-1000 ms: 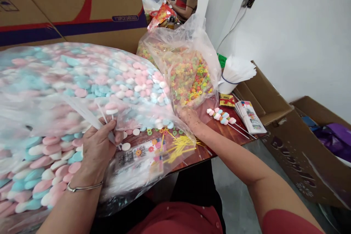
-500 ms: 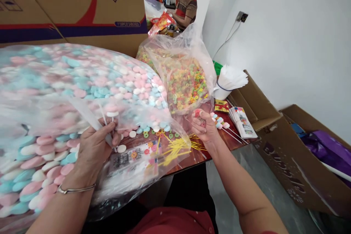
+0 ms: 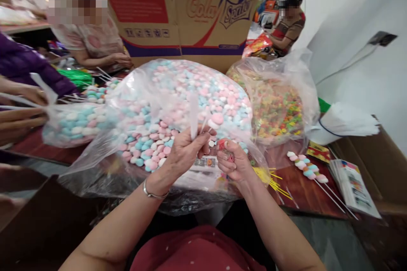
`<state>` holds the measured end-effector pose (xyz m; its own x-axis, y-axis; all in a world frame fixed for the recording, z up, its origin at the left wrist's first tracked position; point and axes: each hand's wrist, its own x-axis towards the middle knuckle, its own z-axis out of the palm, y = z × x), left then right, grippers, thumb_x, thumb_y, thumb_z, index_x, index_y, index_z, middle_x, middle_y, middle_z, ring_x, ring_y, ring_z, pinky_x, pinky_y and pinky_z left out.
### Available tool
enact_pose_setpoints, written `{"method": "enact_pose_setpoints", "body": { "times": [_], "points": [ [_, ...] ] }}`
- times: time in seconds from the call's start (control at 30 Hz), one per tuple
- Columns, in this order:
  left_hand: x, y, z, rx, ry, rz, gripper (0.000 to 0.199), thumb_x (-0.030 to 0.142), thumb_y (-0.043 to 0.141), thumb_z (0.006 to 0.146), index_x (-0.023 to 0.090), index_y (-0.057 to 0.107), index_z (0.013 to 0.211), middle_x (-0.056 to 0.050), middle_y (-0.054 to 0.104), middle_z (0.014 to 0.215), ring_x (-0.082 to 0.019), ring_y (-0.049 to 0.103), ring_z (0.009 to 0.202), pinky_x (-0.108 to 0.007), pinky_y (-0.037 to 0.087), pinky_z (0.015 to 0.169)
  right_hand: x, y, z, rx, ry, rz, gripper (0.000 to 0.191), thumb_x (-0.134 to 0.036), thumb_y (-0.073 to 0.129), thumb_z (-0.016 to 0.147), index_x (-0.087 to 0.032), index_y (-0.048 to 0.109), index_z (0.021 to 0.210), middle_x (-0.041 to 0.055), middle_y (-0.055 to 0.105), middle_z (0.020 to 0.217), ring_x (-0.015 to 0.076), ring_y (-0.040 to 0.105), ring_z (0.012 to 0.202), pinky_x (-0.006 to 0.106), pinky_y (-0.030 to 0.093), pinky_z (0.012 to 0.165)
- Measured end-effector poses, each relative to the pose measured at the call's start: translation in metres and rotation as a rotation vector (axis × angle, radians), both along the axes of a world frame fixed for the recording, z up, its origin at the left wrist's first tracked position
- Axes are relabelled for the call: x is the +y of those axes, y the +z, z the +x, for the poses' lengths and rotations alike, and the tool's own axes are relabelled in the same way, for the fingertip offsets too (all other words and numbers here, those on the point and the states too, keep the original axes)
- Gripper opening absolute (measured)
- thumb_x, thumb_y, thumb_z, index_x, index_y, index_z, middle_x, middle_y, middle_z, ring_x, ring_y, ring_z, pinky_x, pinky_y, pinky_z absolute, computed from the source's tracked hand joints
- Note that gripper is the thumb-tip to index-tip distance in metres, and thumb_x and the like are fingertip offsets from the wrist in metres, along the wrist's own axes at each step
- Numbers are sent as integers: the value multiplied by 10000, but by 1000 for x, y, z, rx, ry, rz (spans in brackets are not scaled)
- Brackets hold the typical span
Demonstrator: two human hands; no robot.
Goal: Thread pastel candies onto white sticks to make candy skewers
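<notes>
My left hand (image 3: 186, 150) is closed around thin white sticks (image 3: 204, 125) and a flat white strip (image 3: 193, 114). A pink marshmallow (image 3: 218, 118) and a white marshmallow (image 3: 212, 125) sit at the stick tips. Close beside it, my right hand (image 3: 237, 163) is curled around several red gummy rings (image 3: 224, 144). Both hands are over the open mouth of a large clear bag (image 3: 140, 80) full of pink, blue and white marshmallows. Under the fingers, a printed label (image 3: 195, 175) and a few gummy rings show through the plastic.
A clear bag of coloured gummy rings (image 3: 276, 106) stands right of the marshmallows. Yellow ties (image 3: 276, 184), finished marshmallow skewers (image 3: 307, 167) and printed packets (image 3: 354, 186) lie at the right. A Cola carton (image 3: 190, 17) stands behind. Other people work left and behind; one person's hand (image 3: 22, 93) is at far left.
The view has swung left, bringing co-workers into sight. My right hand has come over close to my left. A pink marshmallow now shows beyond the white one at the sticks.
</notes>
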<state>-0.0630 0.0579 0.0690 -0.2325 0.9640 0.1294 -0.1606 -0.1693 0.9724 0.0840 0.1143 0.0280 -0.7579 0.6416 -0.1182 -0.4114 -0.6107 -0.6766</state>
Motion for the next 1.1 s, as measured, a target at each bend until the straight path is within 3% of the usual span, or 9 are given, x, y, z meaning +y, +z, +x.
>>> {"method": "enact_pose_setpoints", "body": {
  "times": [0.2, 0.37, 0.5, 0.63, 0.73, 0.9, 1.03, 1.1],
  "points": [
    [-1, -12, -8, 60, 125, -27, 237, 387, 660, 789, 153, 647, 820, 54, 503, 495, -75, 417, 423, -197, 318, 413, -4, 0, -32, 0, 71, -68, 262, -342, 740, 684, -168, 544, 688, -100, 487, 452, -14, 181, 271, 106, 163, 266],
    [-1, -22, -12, 109, 251, 36, 217, 374, 624, 828, 161, 662, 836, 37, 553, 558, -87, 456, 472, -208, 361, 458, -2, 5, -46, -13, 83, -129, 277, -326, 683, 719, -166, 486, 607, -91, 471, 455, -10, 196, 277, 109, 145, 262],
    [0, -28, -18, 181, 328, 75, 203, 348, 610, 844, 161, 687, 859, -5, 647, 669, -118, 555, 584, -221, 430, 544, -1, 10, -59, -46, 52, -179, 383, -482, 643, 798, -166, 500, 635, -80, 475, 470, -2, 216, 284, 111, 119, 262],
    [2, -32, -27, 198, 299, 88, 241, 374, 602, 861, 159, 710, 882, -14, 645, 676, -130, 579, 604, -227, 446, 557, 1, 13, -73, -90, -10, -206, 457, -584, 655, 784, -178, 494, 652, -85, 456, 466, 7, 259, 296, 104, 112, 267],
    [4, -28, -33, 170, 319, 104, 213, 345, 614, 854, 157, 713, 860, 17, 574, 586, -106, 526, 542, -209, 408, 510, 3, 13, -83, -94, -46, -165, 380, -527, 695, 769, -179, 548, 721, -85, 471, 473, 11, 286, 307, 93, 116, 273],
    [-8, -7, -45, -23, 399, 104, 226, 353, 619, 842, 142, 699, 849, 49, 503, 496, -74, 412, 432, -198, 328, 423, 12, 15, -96, -102, 17, -119, 312, -434, 722, 732, -146, 616, 786, -38, 572, 551, 13, 347, 341, 88, 140, 270],
    [-35, 2, -60, -109, 412, 138, 224, 352, 617, 853, 145, 659, 779, 4, 613, 584, -62, 434, 422, -195, 324, 405, 22, 27, -110, -134, 7, -47, 347, -445, 763, 676, -149, 638, 809, -22, 601, 582, 29, 405, 374, 84, 156, 272],
    [-51, 0, -68, -169, 410, 161, 219, 357, 626, 854, 148, 651, 795, -21, 669, 675, -57, 461, 424, -190, 321, 395, 28, 37, -122, -135, -8, 18, 319, -352, 809, 607, -153, 640, 792, -38, 590, 581, 15, 374, 375, 76, 157, 272]
  ]
}}
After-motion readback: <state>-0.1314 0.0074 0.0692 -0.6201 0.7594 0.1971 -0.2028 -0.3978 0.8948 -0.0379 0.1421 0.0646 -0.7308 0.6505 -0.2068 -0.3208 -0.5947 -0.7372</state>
